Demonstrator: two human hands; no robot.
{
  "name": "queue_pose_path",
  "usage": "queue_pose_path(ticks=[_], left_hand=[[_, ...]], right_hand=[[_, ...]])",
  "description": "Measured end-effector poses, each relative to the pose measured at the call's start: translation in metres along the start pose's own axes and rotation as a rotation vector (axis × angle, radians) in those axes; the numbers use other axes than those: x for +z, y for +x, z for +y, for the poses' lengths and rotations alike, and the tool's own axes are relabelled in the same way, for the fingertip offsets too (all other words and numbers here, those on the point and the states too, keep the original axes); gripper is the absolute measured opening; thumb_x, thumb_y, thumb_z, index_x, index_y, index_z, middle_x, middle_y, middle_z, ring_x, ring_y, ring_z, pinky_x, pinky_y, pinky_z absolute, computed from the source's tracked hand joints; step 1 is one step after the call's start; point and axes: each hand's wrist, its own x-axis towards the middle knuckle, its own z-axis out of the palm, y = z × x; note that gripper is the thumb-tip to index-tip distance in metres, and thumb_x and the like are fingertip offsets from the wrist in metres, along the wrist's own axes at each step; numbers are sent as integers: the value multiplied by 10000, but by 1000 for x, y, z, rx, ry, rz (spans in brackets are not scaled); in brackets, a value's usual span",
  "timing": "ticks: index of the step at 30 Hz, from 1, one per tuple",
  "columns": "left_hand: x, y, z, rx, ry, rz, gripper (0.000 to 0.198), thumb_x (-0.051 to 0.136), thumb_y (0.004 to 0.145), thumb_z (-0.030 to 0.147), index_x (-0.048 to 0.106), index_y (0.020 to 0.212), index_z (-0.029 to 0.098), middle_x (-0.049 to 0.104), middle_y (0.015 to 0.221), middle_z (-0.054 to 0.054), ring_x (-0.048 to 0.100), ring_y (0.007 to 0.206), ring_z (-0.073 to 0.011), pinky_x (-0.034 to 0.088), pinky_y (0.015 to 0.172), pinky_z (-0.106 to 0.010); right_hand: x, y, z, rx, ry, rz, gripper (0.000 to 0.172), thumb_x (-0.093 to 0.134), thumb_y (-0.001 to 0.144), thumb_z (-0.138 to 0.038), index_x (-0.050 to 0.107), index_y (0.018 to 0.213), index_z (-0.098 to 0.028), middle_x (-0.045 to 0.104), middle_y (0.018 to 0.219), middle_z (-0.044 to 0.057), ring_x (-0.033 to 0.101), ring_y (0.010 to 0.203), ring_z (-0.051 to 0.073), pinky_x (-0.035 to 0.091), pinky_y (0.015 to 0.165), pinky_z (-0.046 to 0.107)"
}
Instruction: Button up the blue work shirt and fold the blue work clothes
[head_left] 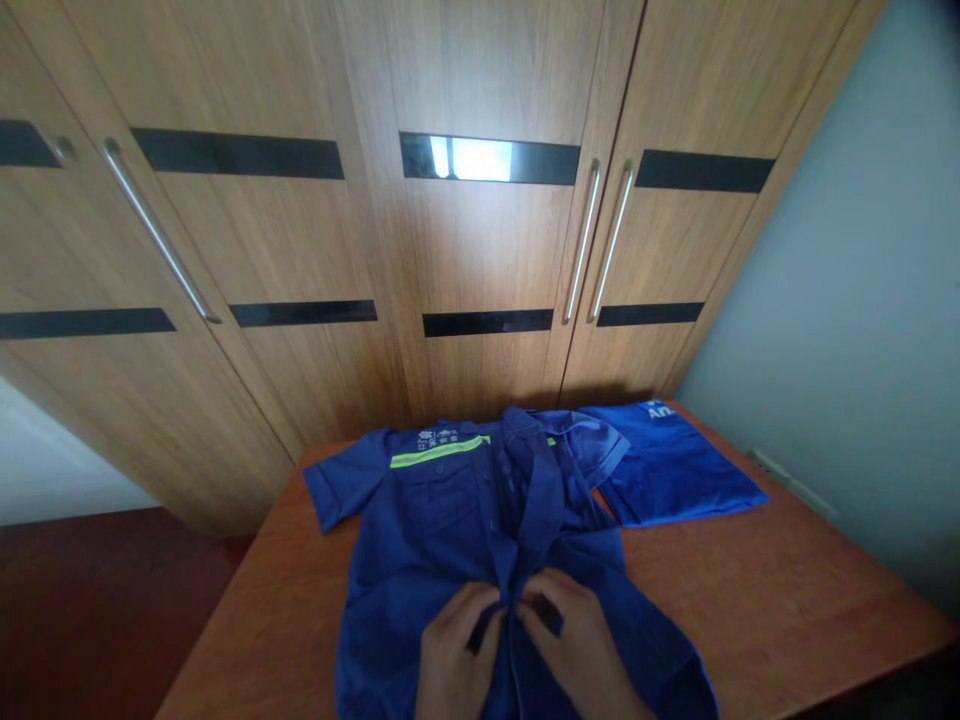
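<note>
A dark blue short-sleeved work shirt (420, 540) lies spread on the wooden table, front side up, its collar toward the wardrobe. Across the chest runs a yellow-green reflective stripe, with white printing above it. The upper front hangs apart. Low on the front opening, my left hand (461, 645) pinches one edge of the shirt between thumb and fingers. Close beside it, my right hand (566, 635) pinches the other edge, the fingertips of both hands almost meeting. Any button between the fingers is too small and hidden to make out.
A folded bright blue garment (675, 470) with white lettering lies at the table's back right, next to the shirt's sleeve. The table (780, 600) backs onto a wooden wardrobe (480, 240) with metal handles. A pale wall (840, 300) stands at the right.
</note>
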Motion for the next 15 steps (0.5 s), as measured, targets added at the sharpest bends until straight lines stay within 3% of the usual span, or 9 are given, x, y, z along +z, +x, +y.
queue_pose_path(ticks=[3,10,15], left_hand=[[0,1,-1,-41,-22,-40,179,564,836,206,717,917,255,741,896,-37,696,823,-182,559,789,-271],[-7,6,15,-301,-100,-211,252,598,826,318,693,1028,201,726,995,-77,669,904,-204,528,825,-282],[-5,9,14,-385,-74,-204,236,582,827,385,685,783,177,662,692,-22,605,665,-174,474,624,-236]], right_hand=[[1,0,-1,-23,-96,1,179,524,791,-72,629,753,-211,632,739,-7,596,716,148,445,664,236],[3,-6,-3,-108,-365,3,182,542,768,-37,579,745,-213,625,765,-5,580,760,169,399,681,263],[7,-10,-4,-140,-378,26,161,524,802,-68,564,734,-208,606,750,2,566,751,168,391,681,268]])
